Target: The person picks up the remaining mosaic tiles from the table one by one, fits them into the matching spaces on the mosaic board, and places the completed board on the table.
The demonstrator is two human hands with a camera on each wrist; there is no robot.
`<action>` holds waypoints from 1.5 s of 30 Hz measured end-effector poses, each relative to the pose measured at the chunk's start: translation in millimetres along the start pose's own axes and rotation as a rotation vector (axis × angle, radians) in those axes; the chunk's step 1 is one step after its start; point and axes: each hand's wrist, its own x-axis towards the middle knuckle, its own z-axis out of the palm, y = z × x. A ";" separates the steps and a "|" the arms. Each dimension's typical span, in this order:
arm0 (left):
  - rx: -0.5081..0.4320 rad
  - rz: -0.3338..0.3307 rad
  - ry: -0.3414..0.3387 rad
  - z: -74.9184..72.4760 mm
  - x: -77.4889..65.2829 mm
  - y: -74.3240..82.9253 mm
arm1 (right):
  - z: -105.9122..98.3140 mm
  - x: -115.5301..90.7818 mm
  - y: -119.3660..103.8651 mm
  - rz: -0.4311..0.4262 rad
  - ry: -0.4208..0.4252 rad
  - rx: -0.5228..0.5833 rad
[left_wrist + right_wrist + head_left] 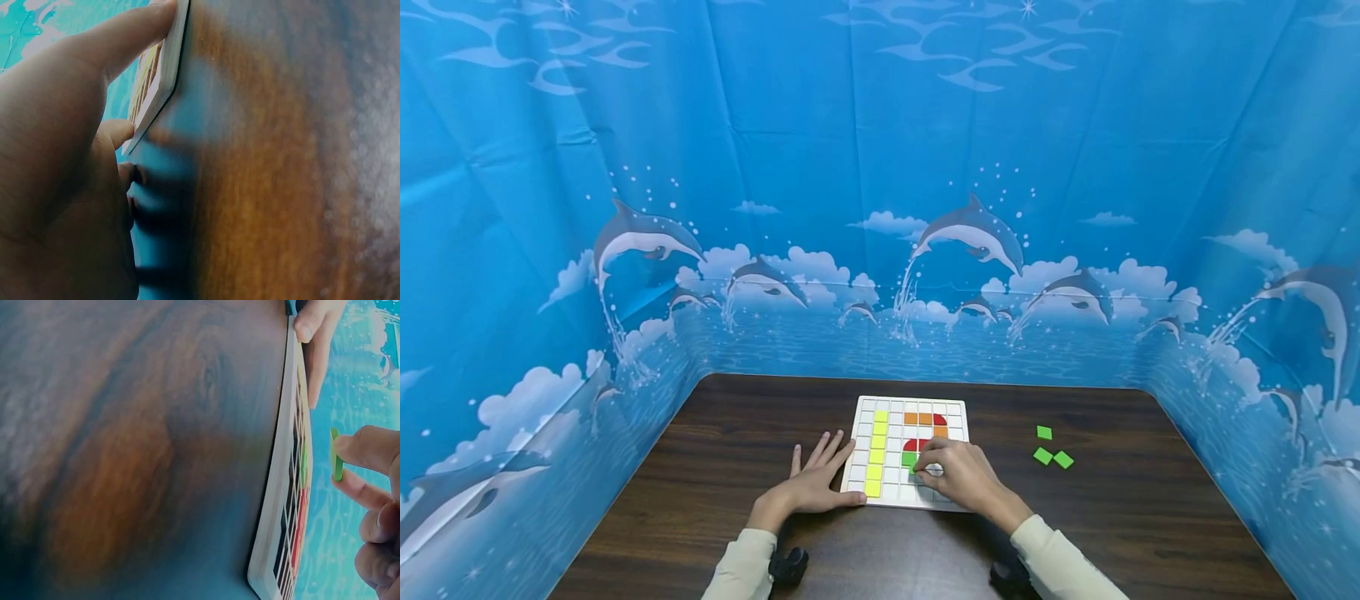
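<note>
A white grid board (891, 493) lies on the table, with a column of yellow square tiles (877, 442) on its left side. Orange tiles (925, 419) and red rounded pieces (910, 445) sit farther right, and a green tile (909, 458) lies just below the red ones. My left hand (812, 487) is spread at the board's left edge, its thumb on the near left corner. Between thumb and forefinger, my right hand (962, 472) pinches a green square tile (338, 456), held just above the board. That hand hides part of the grid's right side.
Three loose green tiles (1042, 456) lie on the dark wooden table (1112, 517) to the right of the board. A blue dolphin-print curtain (850, 167) encloses the table's back and sides.
</note>
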 end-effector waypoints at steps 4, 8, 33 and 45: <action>0.000 0.024 0.026 9.9 6.4 -12.7 | 3.0 1.5 -2.1 -0.015 -0.022 0.016; -0.011 0.031 0.038 13.9 9.9 -17.9 | 7.4 2.4 -3.7 -0.027 -0.056 0.029; -0.001 0.011 0.036 10.3 7.0 -11.3 | 6.2 2.6 -3.1 -0.102 -0.176 -0.124; -0.006 -0.021 0.001 -1.6 -0.7 5.1 | 4.2 1.1 -4.1 -0.058 -0.182 -0.098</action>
